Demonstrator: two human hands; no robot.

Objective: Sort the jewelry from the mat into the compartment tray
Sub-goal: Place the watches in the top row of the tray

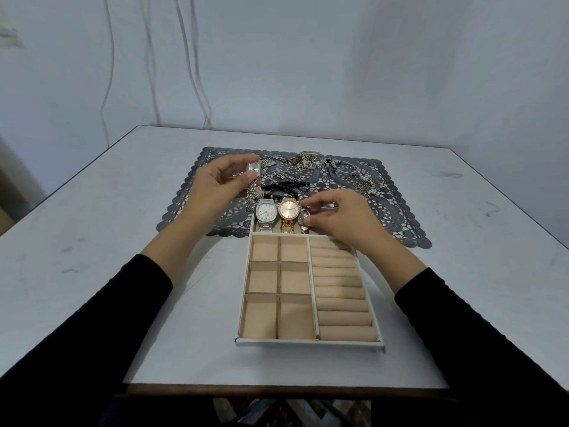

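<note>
A pale wall with white cables hanging down it backs a white desk. Toward the desk's far edge lies a dark grey lace-patterned mat. From it a white-rimmed compartment tray lined in beige velvet runs toward the near edge.

The step in hand looks like the watches. The tray's long far compartment holds a silver watch with a white dial and a gold watch with a rose dial, side by side. The right hand has its grip pinched on a small round silver watch just beside the gold one, apparently settling it in. The left hand, raised over the mat's left part, has its grip clamped on a small rectangular silver watch, whose mesh bracelet dangles.

The next move probably calls for letting go of the round watch, then laying the rectangular one in whatever room is left at the compartment's right end. That space looks tight, and the right hand covers it.

On the mat lie black bead bracelets, a tangle of silver chains, and small rings and pearls nearer the desk's right edge. The square compartments and ring rolls seem meant for these.
</note>
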